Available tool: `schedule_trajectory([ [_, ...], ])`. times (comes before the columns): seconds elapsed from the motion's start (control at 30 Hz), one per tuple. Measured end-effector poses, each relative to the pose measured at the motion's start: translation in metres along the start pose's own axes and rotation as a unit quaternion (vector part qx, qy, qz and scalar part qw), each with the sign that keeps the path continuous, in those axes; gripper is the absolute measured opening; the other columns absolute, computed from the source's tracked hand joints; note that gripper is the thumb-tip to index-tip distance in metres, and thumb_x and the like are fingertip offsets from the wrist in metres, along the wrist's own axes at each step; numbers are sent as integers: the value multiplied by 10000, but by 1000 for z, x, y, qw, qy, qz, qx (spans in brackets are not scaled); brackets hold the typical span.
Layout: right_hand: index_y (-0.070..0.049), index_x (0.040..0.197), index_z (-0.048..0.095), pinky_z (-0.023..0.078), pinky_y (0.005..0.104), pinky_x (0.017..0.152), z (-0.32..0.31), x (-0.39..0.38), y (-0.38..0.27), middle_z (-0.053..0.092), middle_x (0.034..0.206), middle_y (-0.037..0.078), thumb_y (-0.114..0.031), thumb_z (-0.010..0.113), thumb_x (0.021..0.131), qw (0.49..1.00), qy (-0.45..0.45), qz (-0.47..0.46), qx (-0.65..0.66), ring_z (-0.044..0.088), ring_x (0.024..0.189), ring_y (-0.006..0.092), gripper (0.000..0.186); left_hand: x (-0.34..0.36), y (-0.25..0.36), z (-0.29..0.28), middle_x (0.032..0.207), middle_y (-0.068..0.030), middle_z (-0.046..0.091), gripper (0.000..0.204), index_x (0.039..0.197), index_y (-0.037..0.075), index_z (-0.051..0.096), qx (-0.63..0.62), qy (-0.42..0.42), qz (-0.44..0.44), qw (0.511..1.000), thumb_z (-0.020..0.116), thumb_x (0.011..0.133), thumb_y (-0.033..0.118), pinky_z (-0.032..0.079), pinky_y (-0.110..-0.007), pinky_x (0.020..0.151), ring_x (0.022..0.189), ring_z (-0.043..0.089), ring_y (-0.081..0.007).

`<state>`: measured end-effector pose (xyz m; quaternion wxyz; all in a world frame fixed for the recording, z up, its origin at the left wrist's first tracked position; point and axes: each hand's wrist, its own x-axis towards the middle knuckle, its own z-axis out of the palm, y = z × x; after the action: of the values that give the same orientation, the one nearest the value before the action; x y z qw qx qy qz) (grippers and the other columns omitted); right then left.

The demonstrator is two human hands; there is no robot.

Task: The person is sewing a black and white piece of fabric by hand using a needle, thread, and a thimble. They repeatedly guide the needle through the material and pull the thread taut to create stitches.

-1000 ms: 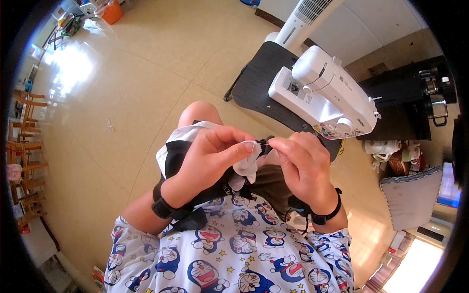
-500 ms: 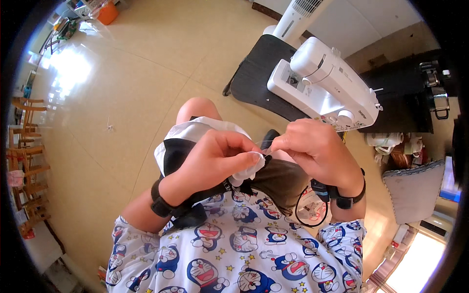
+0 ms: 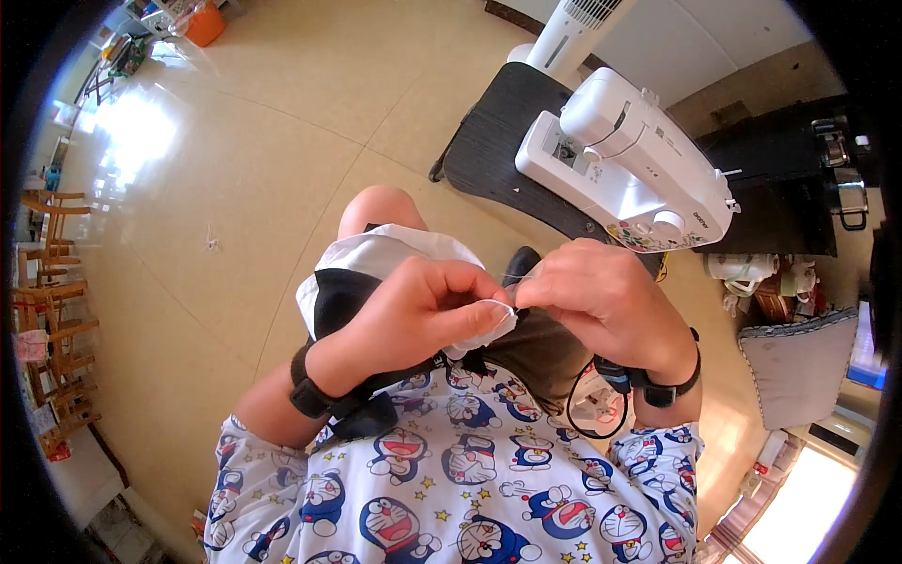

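Observation:
My left hand (image 3: 423, 305) is closed, pinching the gathered edge of a white cloth (image 3: 490, 331) between thumb and fingers. More of this white and black fabric (image 3: 399, 242) lies over my lap. Close beside the left fingertips, my right hand (image 3: 601, 296) is pinched shut with its fingertips almost at the cloth edge. A fine pale thread (image 3: 528, 277) shows at the right fingertips. Whether a needle is also between them is too small to tell.
A white sewing machine (image 3: 639, 160) stands on a black table (image 3: 498, 132) ahead to the right. Behind it rises a white tower-shaped appliance (image 3: 568, 38). A grey cushioned panel (image 3: 799, 367) is at right; wooden chairs (image 3: 56, 310) line the left.
My right hand has lowered slightly, bringing its fingertips closer to the cloth edge. The left hand keeps its pinch and has shifted a little.

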<state>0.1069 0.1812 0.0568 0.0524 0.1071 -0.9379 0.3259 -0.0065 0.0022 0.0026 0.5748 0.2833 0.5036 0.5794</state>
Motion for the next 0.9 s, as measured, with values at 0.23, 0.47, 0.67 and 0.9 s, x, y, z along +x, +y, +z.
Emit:
schedule_trajectory([
  [0.23, -111, 836, 595, 427, 349, 550, -1, -1, 2, 533, 707, 49, -67, 590, 680, 999, 13, -10, -46, 544, 690, 253, 163, 2, 0, -2, 818, -10, 614, 190, 945, -29, 600, -27, -8, 7, 1000, 592, 852, 137, 436, -176, 630, 736, 545, -38],
  [0.47, -121, 853, 596, 406, 325, 524, 6, -8, 1, 542, 737, 31, -84, 576, 665, 991, 38, -33, -123, 534, 659, 226, 192, 2, 2, -3, 803, 3, 605, 162, 924, -16, 603, -31, -11, -16, 999, 587, 849, 128, 427, -175, 607, 717, 537, -35],
  [0.67, -99, 859, 596, 380, 326, 535, 19, -13, -1, 540, 733, 29, -76, 579, 659, 986, 73, -44, -141, 536, 659, 215, 202, 5, -2, -7, 785, 13, 597, 147, 881, -7, 598, -14, -35, -39, 999, 580, 835, 132, 411, -166, 605, 709, 525, -27],
  [0.9, -26, 872, 579, 414, 347, 589, 26, -16, -6, 529, 728, 96, -46, 583, 663, 987, 87, -51, -123, 528, 658, 253, 210, 7, -5, -8, 780, 15, 598, 153, 871, -7, 599, -34, -50, -25, 998, 584, 836, 142, 412, -169, 626, 716, 522, -27],
])
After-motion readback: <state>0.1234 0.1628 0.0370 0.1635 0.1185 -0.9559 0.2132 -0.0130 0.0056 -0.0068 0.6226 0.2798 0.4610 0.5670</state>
